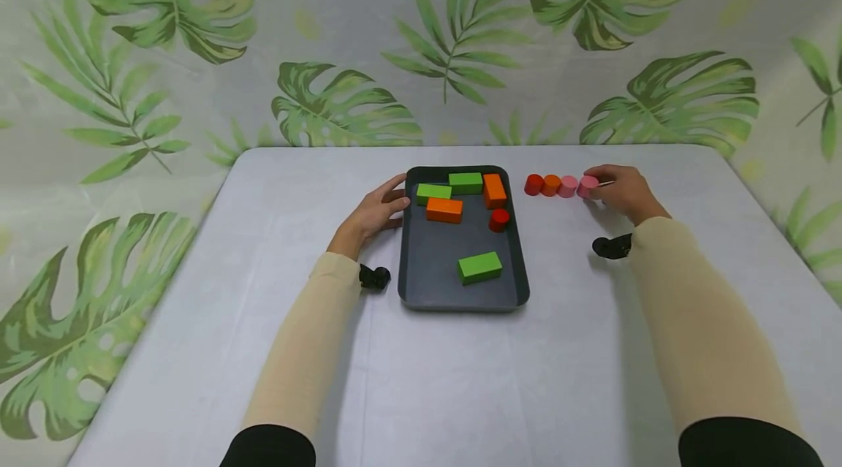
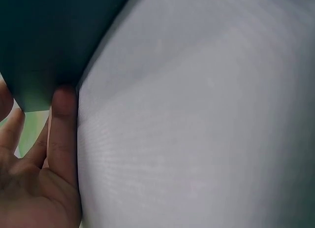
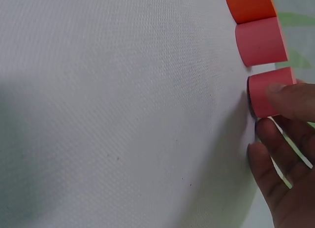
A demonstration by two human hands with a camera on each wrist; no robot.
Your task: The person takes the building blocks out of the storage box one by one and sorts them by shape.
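Note:
A row of small cylinders stands right of the tray: a red one (image 1: 534, 185), an orange one (image 1: 551, 185), a pink one (image 1: 568, 186) and a second pink cylinder (image 1: 588, 186) at the right end. My right hand (image 1: 623, 193) pinches that end cylinder, its thumb on the near side; the right wrist view shows a narrow gap to its pink neighbour (image 3: 262, 42). My left hand (image 1: 373, 215) touches the left side of the dark grey tray (image 1: 430, 270) with extended fingers. In the left wrist view, a finger (image 2: 63, 134) lies against the tray's outer wall (image 2: 44, 50).
Inside the tray lie green blocks, including one near the front (image 1: 479, 267), an orange block (image 1: 444, 210), another orange block (image 1: 495, 191) at the back right corner and a red cylinder (image 1: 498, 220). A white-covered table (image 1: 263, 270) bears everything, with a leaf-patterned cloth (image 1: 460, 50) behind.

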